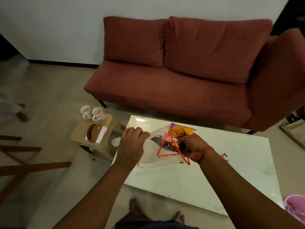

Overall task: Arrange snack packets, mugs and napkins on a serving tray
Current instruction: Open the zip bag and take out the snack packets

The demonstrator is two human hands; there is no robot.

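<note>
My right hand grips a bundle of snack packets inside a clear plastic bag, fingers curled round them; an orange packet stands up at 12 o'clock from the knuckles and a dark purple one lies at 9 o'clock. A red thread circles that wrist. My left hand, at 9 o'clock from the packets, pinches the bag's edge in a closed fist, knuckles up, pulling the mouth wide. Both forearms reach in from 6 o'clock, the left one slanting from the lower left.

The bag, printed with red lines, hangs between the two grips and its lower part rests on the glass-topped bench. A small red scrap lies on the bench at 3 o'clock from my right wrist.

At 9 o'clock from the bench, a low beige stool on the floor carries two white mugs with red flower print, side by side at its far edge, handles toward me. Nearer me on the stool, a brown round plate lies over a stack of white napkins.

A red sofa stands at 12 o'clock beyond the bench. My bare feet show at 6 o'clock, and a pink object sits at 4 o'clock at the frame edge.
</note>
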